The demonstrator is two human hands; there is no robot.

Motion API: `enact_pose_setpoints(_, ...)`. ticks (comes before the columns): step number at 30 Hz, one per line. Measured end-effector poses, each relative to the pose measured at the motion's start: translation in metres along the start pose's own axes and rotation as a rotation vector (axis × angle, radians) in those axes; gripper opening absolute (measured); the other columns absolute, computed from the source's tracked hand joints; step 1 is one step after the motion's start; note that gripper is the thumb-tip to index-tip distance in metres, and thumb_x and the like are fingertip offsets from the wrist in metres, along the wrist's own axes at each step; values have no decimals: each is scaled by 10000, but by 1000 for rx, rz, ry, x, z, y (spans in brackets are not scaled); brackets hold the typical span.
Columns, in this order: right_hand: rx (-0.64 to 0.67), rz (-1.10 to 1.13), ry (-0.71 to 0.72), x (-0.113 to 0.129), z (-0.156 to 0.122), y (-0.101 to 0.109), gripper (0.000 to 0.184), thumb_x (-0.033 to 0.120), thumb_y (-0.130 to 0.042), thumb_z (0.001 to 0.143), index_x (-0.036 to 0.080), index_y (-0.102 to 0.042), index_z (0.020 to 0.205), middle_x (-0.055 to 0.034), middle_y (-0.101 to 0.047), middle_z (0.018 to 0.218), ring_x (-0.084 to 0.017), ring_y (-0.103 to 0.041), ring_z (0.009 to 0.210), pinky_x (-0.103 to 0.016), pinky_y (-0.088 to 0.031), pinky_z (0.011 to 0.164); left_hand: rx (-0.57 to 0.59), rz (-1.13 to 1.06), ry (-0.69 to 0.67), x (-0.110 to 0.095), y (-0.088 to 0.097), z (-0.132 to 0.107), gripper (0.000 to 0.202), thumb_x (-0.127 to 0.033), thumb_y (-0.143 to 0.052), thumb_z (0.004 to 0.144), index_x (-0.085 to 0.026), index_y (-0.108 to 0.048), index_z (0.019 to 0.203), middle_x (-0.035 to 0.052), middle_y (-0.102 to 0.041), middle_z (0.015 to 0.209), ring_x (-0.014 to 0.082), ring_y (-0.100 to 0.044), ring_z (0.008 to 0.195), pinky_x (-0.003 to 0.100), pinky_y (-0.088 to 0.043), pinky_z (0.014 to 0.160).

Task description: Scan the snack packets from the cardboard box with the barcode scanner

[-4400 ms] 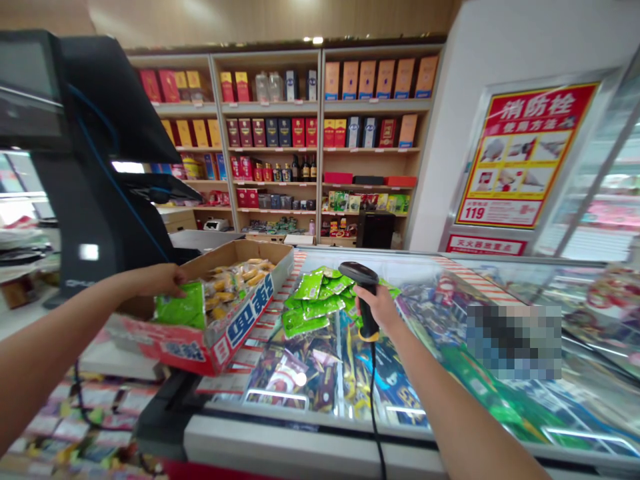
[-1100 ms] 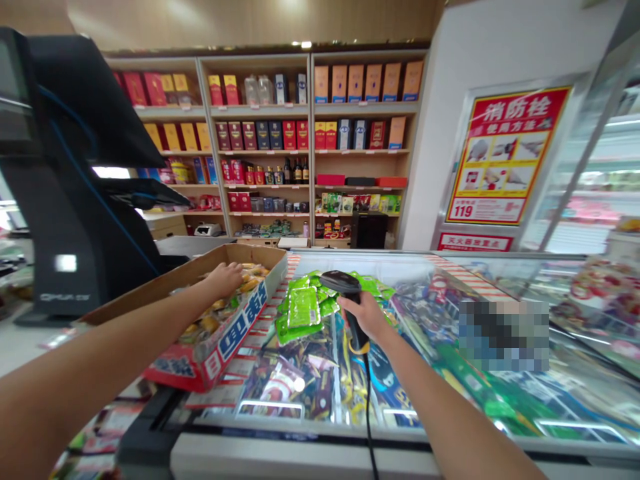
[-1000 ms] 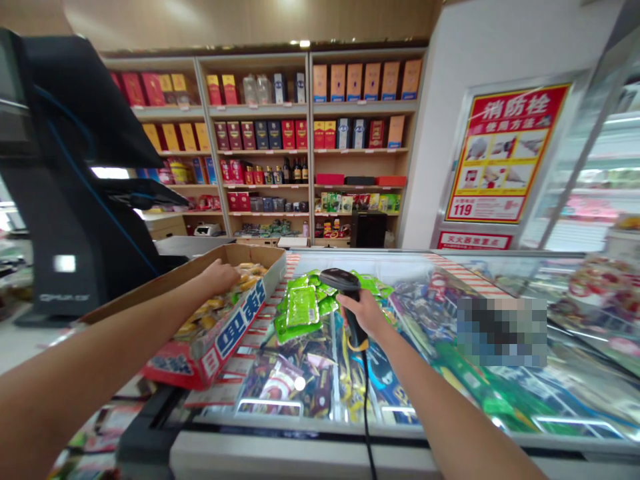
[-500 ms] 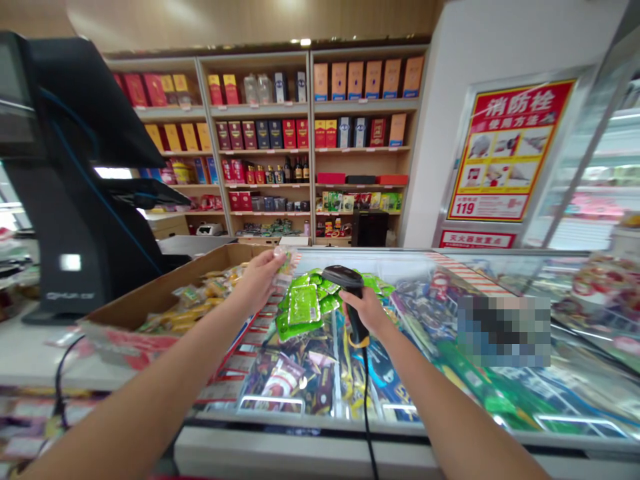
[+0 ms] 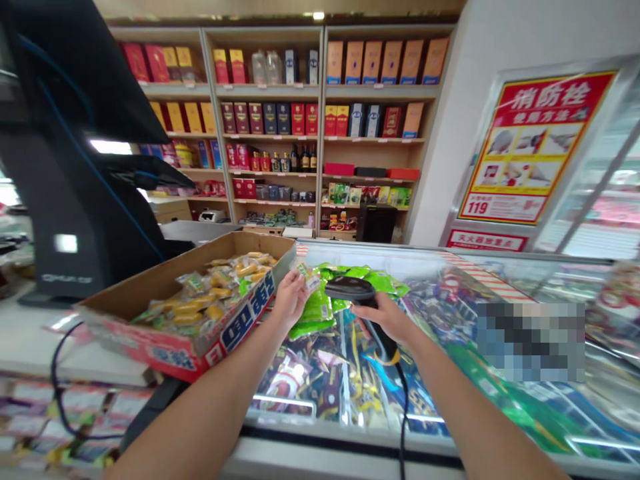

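Between the fingertips of my left hand (image 5: 291, 298) is a small clear snack packet (image 5: 309, 276), held up in front of the scanner's head. My right hand (image 5: 393, 321) grips a black barcode scanner (image 5: 351, 288) by its handle, with its head pointing left towards the packet. A cable runs down from the handle. Under both hands, a pile of green packets (image 5: 315, 312) lies on the freezer's glass top (image 5: 425, 267). To the left stands an open cardboard box (image 5: 145, 350) holding many small yellow wrapped snacks (image 5: 215, 293).
A black checkout terminal (image 5: 75, 173) rises at the left on a white counter (image 5: 30, 347). Bagged goods lie beneath the freezer glass. Behind are shelves (image 5: 270, 137) of boxed bottles, with a red fire-hydrant sign (image 5: 540, 147) at the right.
My left hand has come right and nearer to me with the packet, closer to the scanner, uncovering more of the box. The scanner's handle leans more to the right. The view has shifted.
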State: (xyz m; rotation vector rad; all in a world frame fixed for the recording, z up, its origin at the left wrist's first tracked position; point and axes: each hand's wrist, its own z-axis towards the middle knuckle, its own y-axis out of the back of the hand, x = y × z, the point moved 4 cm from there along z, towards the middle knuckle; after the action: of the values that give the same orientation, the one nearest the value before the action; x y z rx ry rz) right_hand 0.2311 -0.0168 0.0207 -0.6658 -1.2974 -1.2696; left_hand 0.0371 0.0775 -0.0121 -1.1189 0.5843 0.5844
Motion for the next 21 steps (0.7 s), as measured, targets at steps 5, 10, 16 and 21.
enact_pose_setpoints(5,1,-42,-13,2,-3,-7,325,422,-659,777,189,-608,556,-25,-577,442,-147,-515,375,-270,-410,432,-4,-12,-25,1,-6,-2,321,-254,-831,665,-161,-584,848,14,-671,858,195,-696,891,385,-524,916)
enact_pose_setpoints(10,-13,-55,-31,7,-5,-9,369,433,-648,769,196,-580,494,-22,-570,442,-149,-524,383,-267,-413,429,23,0,-45,1,-13,-6,370,-281,-840,654,-174,-613,926,34,-693,950,207,-690,947,381,-529,924)
enact_pose_setpoints(16,-7,-34,-54,6,-4,-9,352,429,-649,754,195,-580,500,-18,-558,443,-148,-521,377,-270,-416,425,20,-12,-24,1,-13,-7,407,-287,-875,597,-176,-635,906,30,-699,988,194,-690,915,357,-543,895)
enact_pose_setpoints(21,-4,-30,-52,3,-4,-8,356,433,-656,753,196,-576,501,-22,-564,448,-150,-520,382,-270,-413,419,29,2,-37,1,-14,-7,362,-264,-852,638,-177,-633,912,28,-699,974,160,-679,890,344,-531,909)
